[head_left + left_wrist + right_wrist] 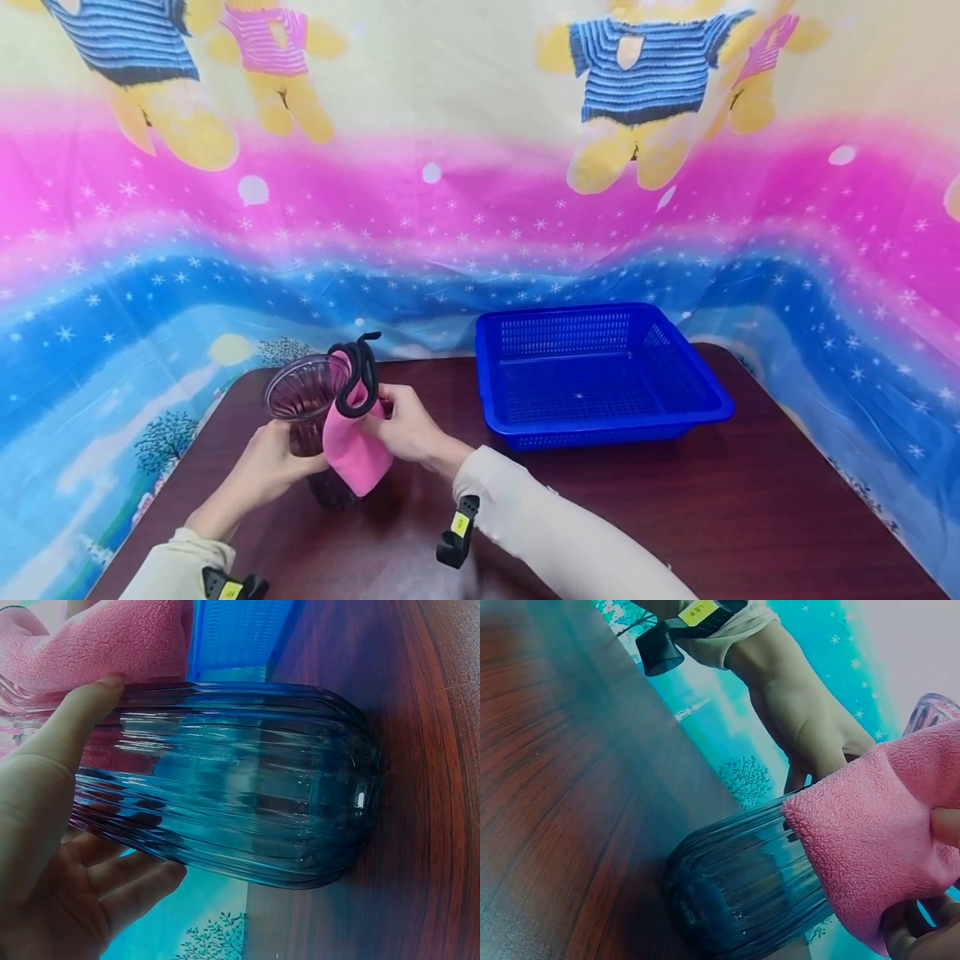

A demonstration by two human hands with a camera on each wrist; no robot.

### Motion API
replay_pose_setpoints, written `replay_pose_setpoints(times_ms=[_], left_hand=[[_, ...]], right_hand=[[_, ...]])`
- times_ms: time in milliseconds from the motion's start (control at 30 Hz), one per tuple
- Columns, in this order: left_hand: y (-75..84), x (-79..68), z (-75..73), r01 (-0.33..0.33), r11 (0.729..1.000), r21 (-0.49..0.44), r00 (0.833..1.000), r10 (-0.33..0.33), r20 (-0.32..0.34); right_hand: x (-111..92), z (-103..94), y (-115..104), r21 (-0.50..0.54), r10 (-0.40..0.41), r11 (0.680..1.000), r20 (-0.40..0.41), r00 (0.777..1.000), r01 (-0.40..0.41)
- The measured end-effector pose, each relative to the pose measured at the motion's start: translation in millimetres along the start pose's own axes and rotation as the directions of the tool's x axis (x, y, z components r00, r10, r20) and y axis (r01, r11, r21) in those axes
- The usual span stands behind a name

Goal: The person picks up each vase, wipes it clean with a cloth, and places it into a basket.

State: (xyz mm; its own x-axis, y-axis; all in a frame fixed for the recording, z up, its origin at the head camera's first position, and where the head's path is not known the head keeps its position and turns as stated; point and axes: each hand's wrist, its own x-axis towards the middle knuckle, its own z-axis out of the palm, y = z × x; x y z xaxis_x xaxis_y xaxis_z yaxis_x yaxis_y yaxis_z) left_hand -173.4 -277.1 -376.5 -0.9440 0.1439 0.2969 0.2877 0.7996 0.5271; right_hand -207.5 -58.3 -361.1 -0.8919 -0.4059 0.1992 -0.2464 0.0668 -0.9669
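Note:
A ribbed, see-through glass vase (297, 393) with a flared rim stands on the table, tilted slightly. My left hand (264, 467) grips it around the neck, thumb on the near side in the head view. In the left wrist view, the thumb and fingers lie on either side of the vase (247, 780), whose base rests on the wood. My right hand (411, 427) holds a folded pink cloth (356, 454) with dark edging against the vase's right side. The fleecy cloth (870, 840) covers part of the glass in the right wrist view, and some right fingers are hidden behind it.
A blue plastic basket (491, 417) with perforated walls stands at the back right of the dark wooden table (750, 517). Behind the table hangs a printed curtain (450, 217) with bears and snowflakes. Black straps with yellow labels circle both wrists.

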Motion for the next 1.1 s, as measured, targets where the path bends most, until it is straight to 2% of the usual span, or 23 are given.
replay_pose_setpoints(times_ms=[600, 1100], left_hand=[[1.7, 0.0, -0.2, 0.005, 1.000, 0.004, 1.000, -0.005, -0.001], [0.1, 0.0, 0.8, 0.003, 1.000, 0.009, 1.000, -0.003, -0.008]], right_hand=[[-1, 0.0, 13, -0.020, 0.006, 1.000, 0.021, 1.000, -0.006], [-4, -3.8, 34, -0.106, -0.017, 0.994, 0.058, 0.998, 0.023]])
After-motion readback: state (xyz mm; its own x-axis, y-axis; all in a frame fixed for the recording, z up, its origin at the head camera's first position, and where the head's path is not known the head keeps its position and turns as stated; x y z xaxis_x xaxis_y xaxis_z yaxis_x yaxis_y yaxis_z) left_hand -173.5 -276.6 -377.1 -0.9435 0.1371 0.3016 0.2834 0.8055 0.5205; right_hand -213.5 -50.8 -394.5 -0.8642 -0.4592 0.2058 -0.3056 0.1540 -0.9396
